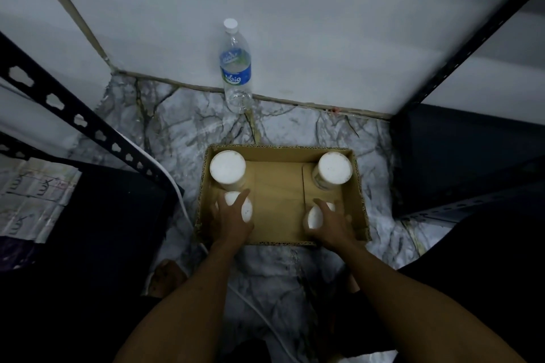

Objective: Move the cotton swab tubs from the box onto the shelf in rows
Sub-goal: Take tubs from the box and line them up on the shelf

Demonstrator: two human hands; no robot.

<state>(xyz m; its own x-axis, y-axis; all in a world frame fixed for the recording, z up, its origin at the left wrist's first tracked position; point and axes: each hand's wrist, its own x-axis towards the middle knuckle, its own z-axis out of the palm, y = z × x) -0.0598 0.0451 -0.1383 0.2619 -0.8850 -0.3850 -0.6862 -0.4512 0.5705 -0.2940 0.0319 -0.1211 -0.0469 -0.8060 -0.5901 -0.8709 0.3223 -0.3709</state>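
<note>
An open cardboard box (358, 183) sits on the marble floor below me. Two white-lidded cotton swab tubs stand in its far corners, one at the far left (227, 168) and one at the far right (335, 168). My left hand (230, 219) grips a third tub (247, 209) in the near left corner, fingers curled over its lid. In the near right corner my right hand (330, 221) grips another tub (315, 216). Both held tubs are mostly hidden under the hands.
A clear water bottle (236, 68) with a blue label stands against the white wall beyond the box. Black perforated shelf posts rise at the left (73, 115) and the right (472, 47). A white cable (174, 183) runs along the floor by the box's left side.
</note>
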